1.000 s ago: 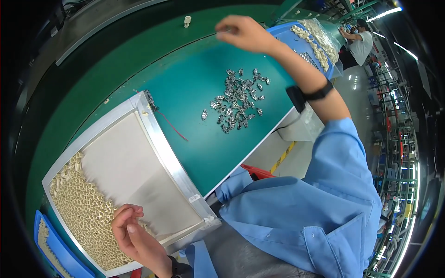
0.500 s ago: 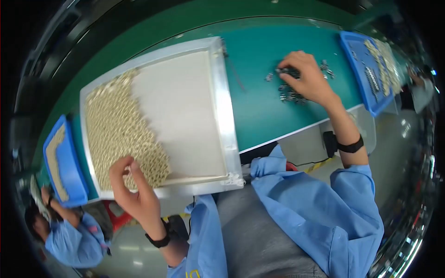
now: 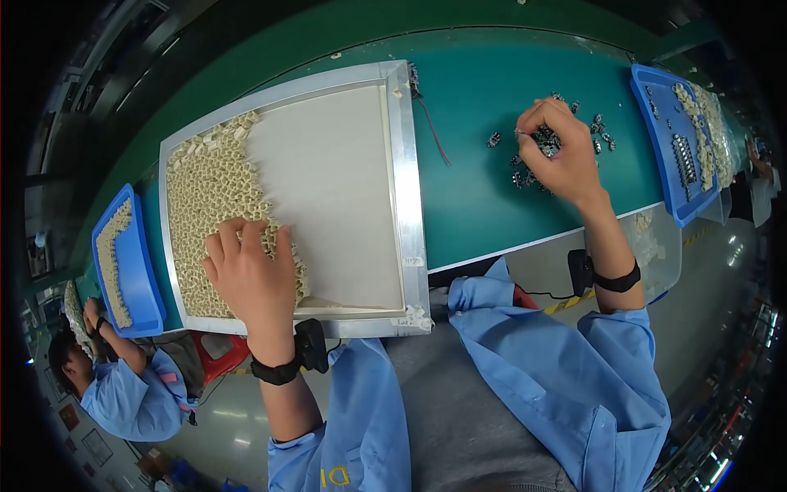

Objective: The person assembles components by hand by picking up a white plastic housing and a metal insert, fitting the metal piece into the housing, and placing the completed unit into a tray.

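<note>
Left hand (image 3: 256,275) spread over the cream pieces (image 3: 205,189) in the tray (image 3: 407,189); right hand (image 3: 567,152) curled at the metal bits (image 3: 546,141) on the table (image 3: 484,217), pinch impossible to tell. Both look light and stiff, the metal probably slippery: fingertips on opposite sides!

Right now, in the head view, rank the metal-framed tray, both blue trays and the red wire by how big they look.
1. Metal-framed tray
2. Left blue tray and right blue tray, too alike to rank
3. Red wire
</note>
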Available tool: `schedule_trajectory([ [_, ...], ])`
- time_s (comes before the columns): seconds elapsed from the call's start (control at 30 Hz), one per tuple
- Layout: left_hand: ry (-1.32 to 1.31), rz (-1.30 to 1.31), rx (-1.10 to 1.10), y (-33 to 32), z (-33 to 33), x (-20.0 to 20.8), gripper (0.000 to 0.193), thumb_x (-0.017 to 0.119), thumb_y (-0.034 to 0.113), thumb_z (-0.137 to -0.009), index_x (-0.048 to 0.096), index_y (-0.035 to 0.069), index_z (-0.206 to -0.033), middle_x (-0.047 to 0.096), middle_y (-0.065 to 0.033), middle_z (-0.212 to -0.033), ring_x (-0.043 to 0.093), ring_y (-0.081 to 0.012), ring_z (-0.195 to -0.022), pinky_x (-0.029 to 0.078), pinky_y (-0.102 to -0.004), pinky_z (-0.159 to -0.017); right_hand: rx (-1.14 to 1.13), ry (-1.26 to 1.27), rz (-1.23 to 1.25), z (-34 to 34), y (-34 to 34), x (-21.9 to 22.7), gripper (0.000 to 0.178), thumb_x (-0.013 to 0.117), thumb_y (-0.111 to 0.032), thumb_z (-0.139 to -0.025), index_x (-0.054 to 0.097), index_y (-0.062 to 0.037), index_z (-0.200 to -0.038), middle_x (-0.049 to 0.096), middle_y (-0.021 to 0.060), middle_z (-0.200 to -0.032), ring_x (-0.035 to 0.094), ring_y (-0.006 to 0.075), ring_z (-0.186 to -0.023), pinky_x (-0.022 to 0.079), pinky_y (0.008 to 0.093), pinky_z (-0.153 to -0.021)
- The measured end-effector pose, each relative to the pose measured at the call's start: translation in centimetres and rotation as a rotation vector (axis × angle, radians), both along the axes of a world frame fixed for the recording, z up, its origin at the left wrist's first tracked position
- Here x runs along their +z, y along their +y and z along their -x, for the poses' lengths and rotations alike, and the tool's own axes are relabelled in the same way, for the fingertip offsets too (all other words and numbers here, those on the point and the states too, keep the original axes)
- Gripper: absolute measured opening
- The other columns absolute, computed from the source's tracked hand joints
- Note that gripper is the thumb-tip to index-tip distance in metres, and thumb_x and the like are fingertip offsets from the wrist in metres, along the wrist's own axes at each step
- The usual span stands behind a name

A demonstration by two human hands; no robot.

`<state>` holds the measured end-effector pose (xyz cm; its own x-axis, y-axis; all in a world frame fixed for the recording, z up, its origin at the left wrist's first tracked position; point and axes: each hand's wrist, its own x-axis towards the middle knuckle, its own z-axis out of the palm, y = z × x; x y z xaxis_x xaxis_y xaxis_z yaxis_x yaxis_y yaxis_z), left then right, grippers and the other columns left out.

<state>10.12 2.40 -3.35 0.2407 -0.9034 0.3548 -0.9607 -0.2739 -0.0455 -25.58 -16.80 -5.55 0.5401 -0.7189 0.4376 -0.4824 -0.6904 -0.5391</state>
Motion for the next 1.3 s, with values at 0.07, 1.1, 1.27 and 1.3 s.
schedule_trajectory([
  [0.07, -0.041, -0.03, 0.049, 0.0, 0.2, -0.3, 0.017, 0.078, 0.021, -0.08, 0.069, 0.01, -0.089, 0.062, -0.0044, -0.102, 0.055, -0.0276, -0.099, 0.039, -0.0418, -0.084, 0.025, -0.025, 0.022, -0.4, 0.5, 0.4, 0.01, 0.063, 0.002, -0.082, 0.063, -0.0007, -0.092, 0.066, 0.0102, -0.089, 0.063, 0.0238, -0.083, 0.049, 0.0366, -0.082],
  [1.1, 1.275, 0.273, -0.485, -0.4, 7.3, -0.8, 0.021, 0.06, -0.008, -0.095, 0.052, -0.003, -0.114, 0.065, -0.027, -0.117, 0.071, -0.0252, -0.099, 0.057, -0.0323, -0.087, 0.291, -0.568, -0.954, -7.7, 8.1, 3.1, 0.013, 0.057, -0.005, -0.101, 0.063, 0.0012, -0.112, 0.062, 0.0046, -0.087, 0.061, 0.01, -0.076, 0.05, 0.0258, -0.071],
  [1.27, 1.336, 0.384, -0.472, -0.1, 7.5, -1.1, 0.027, 0.063, -0.01, -0.092, 0.056, -0.004, -0.118, 0.065, -0.0257, -0.117, 0.07, -0.0249, -0.102, 0.057, -0.0324, -0.087, 0.36, -0.566, -1.093, -8.1, 8.1, 4.1, 0.021, 0.06, -0.003, -0.098, 0.067, 0.0025, -0.118, 0.066, 0.0068, -0.091, 0.064, 0.0114, -0.08, 0.051, 0.0271, -0.071],
  [1.3, 1.283, 0.353, -0.502, 0.0, 7.3, -0.9, 0.029, 0.064, -0.011, -0.091, 0.058, -0.005, -0.118, 0.065, -0.0249, -0.117, 0.069, -0.025, -0.103, 0.057, -0.033, -0.088, 0.36, -0.562, -1.096, -8.2, 8.2, 3.9, 0.021, 0.06, -0.003, -0.098, 0.067, 0.0025, -0.118, 0.066, 0.0068, -0.091, 0.064, 0.0114, -0.08, 0.051, 0.0271, -0.071],
])
